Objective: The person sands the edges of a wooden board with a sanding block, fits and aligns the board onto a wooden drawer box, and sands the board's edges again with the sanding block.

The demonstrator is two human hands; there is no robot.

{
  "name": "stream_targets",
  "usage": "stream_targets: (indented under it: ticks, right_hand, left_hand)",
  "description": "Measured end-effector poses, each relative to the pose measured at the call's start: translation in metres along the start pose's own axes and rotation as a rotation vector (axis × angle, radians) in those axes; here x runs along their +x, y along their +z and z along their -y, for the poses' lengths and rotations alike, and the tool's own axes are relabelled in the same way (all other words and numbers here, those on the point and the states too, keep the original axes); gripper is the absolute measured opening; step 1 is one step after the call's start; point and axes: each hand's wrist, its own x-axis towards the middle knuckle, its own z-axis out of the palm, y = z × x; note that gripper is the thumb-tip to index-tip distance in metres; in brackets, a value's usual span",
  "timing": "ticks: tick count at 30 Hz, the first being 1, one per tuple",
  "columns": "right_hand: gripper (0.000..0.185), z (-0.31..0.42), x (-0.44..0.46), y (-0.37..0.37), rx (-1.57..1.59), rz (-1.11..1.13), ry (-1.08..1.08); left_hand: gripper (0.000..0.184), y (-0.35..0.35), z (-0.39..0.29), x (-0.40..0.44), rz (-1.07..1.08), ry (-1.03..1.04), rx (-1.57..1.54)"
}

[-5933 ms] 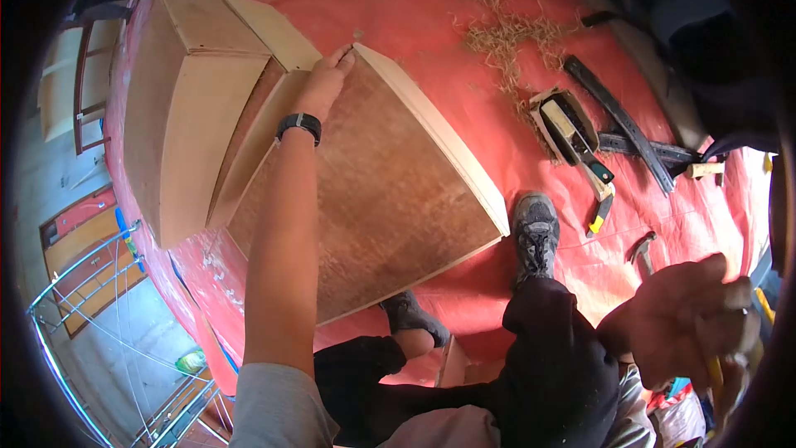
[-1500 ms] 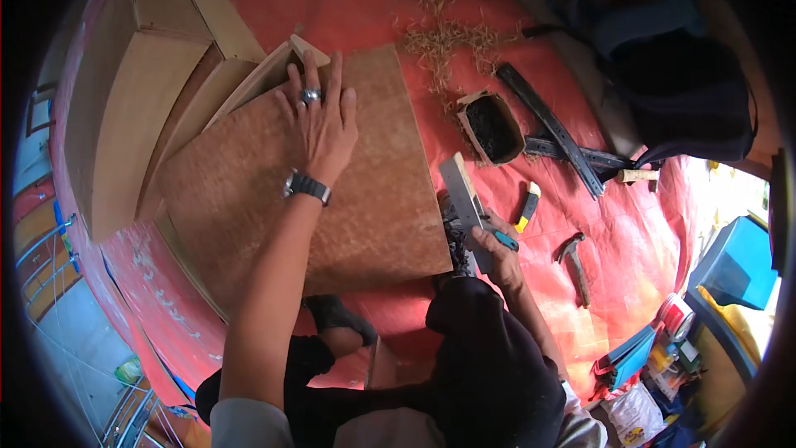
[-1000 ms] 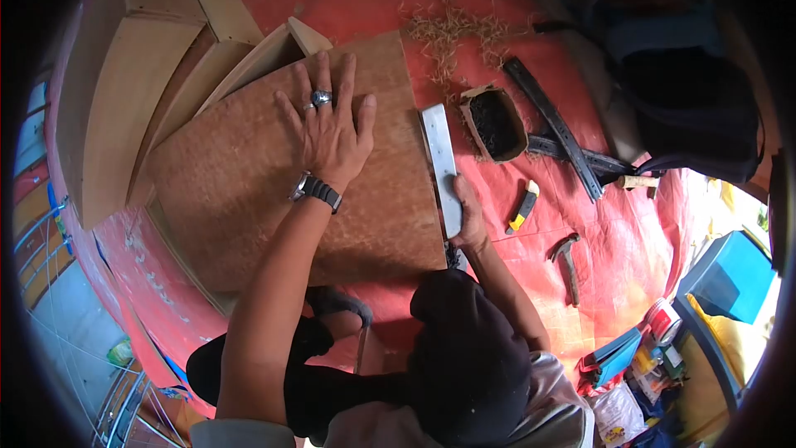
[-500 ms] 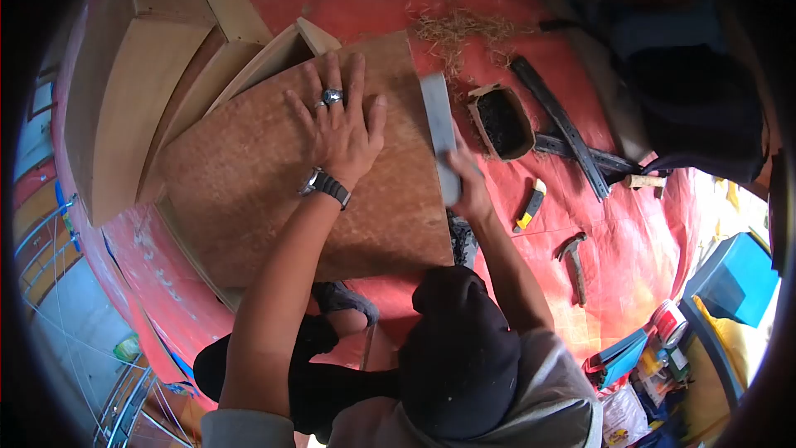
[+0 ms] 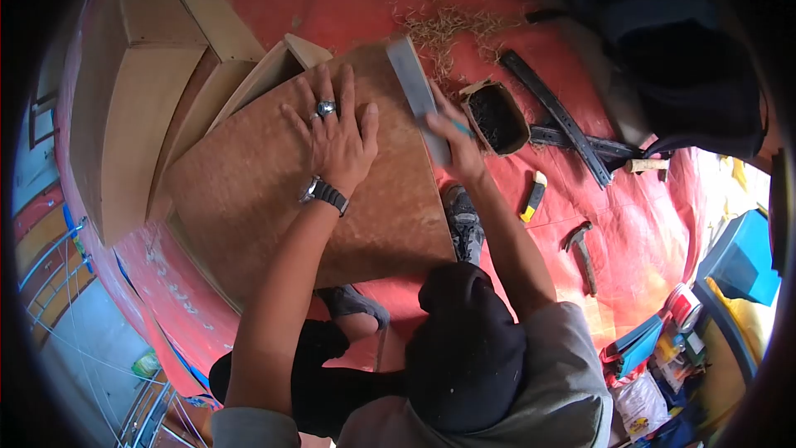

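My left hand (image 5: 340,145) lies flat on a brown wooden panel (image 5: 249,191), fingers spread, with a ring and a wristwatch on. In my right hand (image 5: 458,148) is a long, flat grey block (image 5: 410,79), gripped from its right side. The block runs along the panel's right edge, its far end at the panel's upper right corner. A small teal bit shows by my right fingers; the block's underside is hidden. Close by on the right stands a small box (image 5: 495,119) of dark small pieces.
Wooden cabinet parts (image 5: 153,116) stand at left. Curly shavings (image 5: 452,29) lie on the red sheet (image 5: 531,257). To the right are black metal rails (image 5: 554,116), a utility knife (image 5: 533,199) and a claw hammer (image 5: 582,255). A foot (image 5: 464,224) is beside the panel.
My right hand has pushed the grey block up and to the left along the panel's edge. My left hand stays flat on the panel. The view has shifted slightly.
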Motion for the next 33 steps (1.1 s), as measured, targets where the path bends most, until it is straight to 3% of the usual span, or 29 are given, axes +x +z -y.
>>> stream_targets:
  ticks: [3, 6, 13, 17, 19, 21, 24, 28, 33]
  right_hand:
    - [0.104, -0.016, -0.08, -0.01, 0.031, -0.008, 0.13]
    - [0.094, -0.041, -0.11, -0.025, 0.062, -0.058, 0.132]
    - [0.087, -0.009, 0.032, 0.005, 0.321, 0.077, 0.022]
    - [0.089, -0.005, 0.0, 0.005, 0.258, 0.01, 0.058]
    - [0.099, -0.024, -0.042, -0.009, 0.153, 0.005, 0.076]
    - [0.102, -0.025, -0.091, -0.017, 0.107, -0.037, 0.196]
    - [0.089, -0.031, -0.089, -0.013, 0.162, -0.057, 0.106]
    - [0.085, -0.006, 0.029, 0.0, 0.157, 0.017, -0.022]
    - [0.084, 0.008, 0.016, 0.007, 0.105, 0.003, -0.035]
  left_hand:
    - [0.069, 0.001, 0.001, -0.002, 0.002, 0.001, -0.003]
    - [0.069, 0.001, 0.0, 0.0, -0.001, 0.006, 0.008]
    - [0.068, -0.001, 0.0, 0.001, -0.018, 0.026, 0.055]
    - [0.067, 0.001, -0.001, -0.001, -0.008, 0.019, 0.031]
    - [0.067, 0.002, 0.0, -0.001, -0.006, 0.019, 0.031]
    - [0.067, 0.002, 0.0, -0.001, -0.002, 0.018, 0.02]
    - [0.067, 0.001, -0.001, 0.003, -0.006, 0.023, 0.02]
    - [0.067, -0.003, -0.002, 0.001, 0.009, 0.042, 0.049]
    - [0.068, -0.004, -0.002, -0.004, 0.019, 0.043, 0.069]
